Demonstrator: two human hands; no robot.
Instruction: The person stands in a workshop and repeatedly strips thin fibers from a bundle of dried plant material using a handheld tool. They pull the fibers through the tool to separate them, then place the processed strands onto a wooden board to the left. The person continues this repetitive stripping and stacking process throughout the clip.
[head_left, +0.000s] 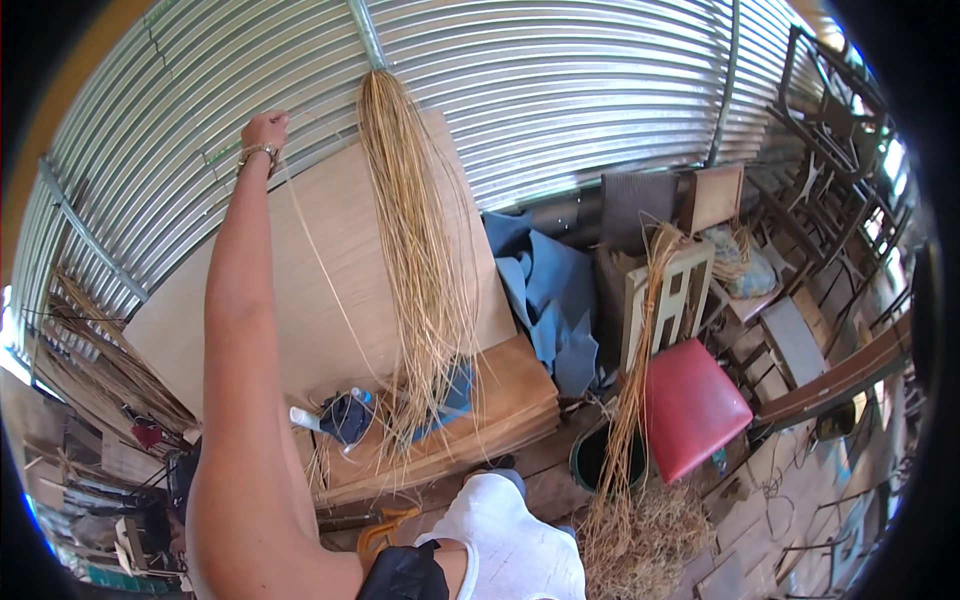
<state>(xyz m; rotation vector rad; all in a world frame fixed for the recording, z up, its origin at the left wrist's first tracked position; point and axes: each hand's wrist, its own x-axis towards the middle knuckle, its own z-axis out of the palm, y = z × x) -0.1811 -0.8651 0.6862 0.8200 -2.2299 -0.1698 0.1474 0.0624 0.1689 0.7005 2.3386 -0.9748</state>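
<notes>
My left hand (267, 130) is raised high at the far left, at the end of my outstretched arm, with a bracelet at the wrist. Its fingers are closed on a thin pale strand (318, 253), which trails down across a plywood sheet (260, 300). To the right of the hand, a long bundle of dry straw-coloured strands (408, 220) hangs from a metal post (366, 35) on the wall. The loose lower ends of the bundle spread over a stack of boards (510, 400). My right hand is out of view.
Corrugated metal (560, 90) forms the wall. Blue sheeting (545, 290) lies right of the plywood. A red-seated chair (695, 405) carries another strand bundle (640, 340), beside a dark bucket (590, 458). Fibre scraps (650, 540) cover the floor nearby. Stacked chair frames (830, 130) stand far right.
</notes>
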